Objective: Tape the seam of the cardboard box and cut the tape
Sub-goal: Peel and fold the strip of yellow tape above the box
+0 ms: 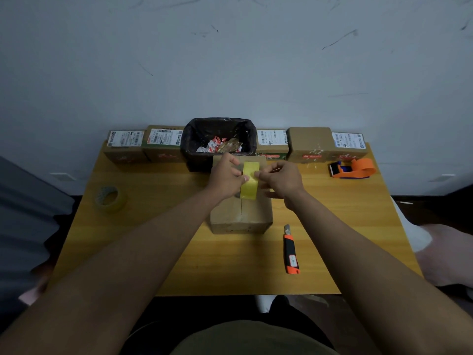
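A small cardboard box (240,213) stands in the middle of the wooden table, its top seam running toward me. Above the box a yellow tape roll (249,179) is held upright. My left hand (226,176) grips the roll from the left side. My right hand (280,179) touches the roll's right edge, with thumb and forefinger pinched at the tape. An orange and black utility knife (291,251) lies on the table to the right of the box, blade pointing away from me.
A black-lined bin (190,139) with scraps stands behind the box. Several labelled cardboard boxes (125,147) line the table's far edge. An orange tape dispenser (354,169) sits at the far right. Another tape roll (110,198) lies at the left.
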